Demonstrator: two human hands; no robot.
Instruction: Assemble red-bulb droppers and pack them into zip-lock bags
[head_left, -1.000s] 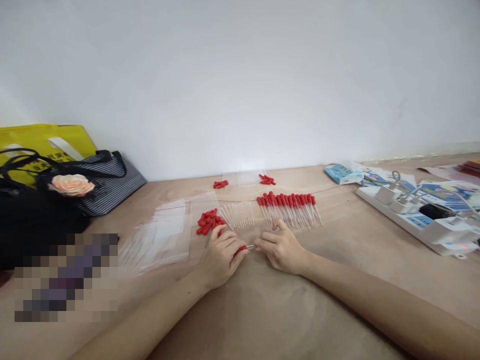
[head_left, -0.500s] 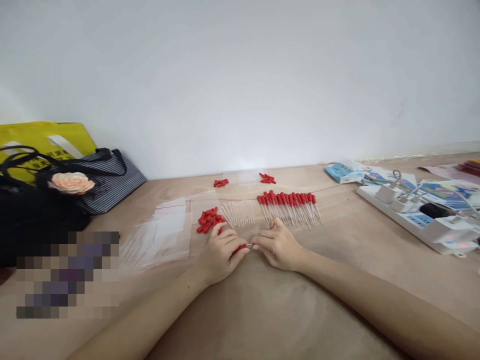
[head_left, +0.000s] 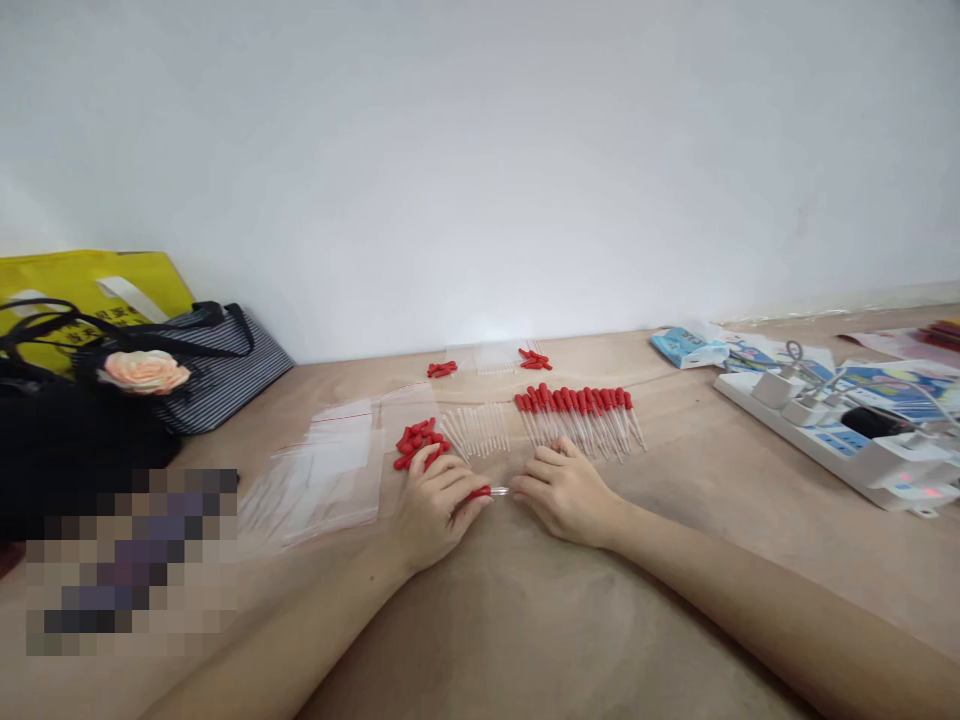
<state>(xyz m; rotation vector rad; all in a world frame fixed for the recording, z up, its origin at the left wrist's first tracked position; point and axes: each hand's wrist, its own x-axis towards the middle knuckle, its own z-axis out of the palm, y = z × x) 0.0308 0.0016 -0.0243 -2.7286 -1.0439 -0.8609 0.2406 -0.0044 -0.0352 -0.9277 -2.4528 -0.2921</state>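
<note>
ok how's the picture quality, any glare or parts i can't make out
All in the head view: a pale glow low on the wall, mid-frame; plastic bags hazy; black item too dark for detail; lower-left patch pixelated; clear tube between the hands too small for fine detail.

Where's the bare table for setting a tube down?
Bare: between the left forearm and right forearm; also between the red-topped droppers and white power strip. Crowded: beyond and beside the left hand, with plastic bags, red bulbs and clear tubes.
</note>
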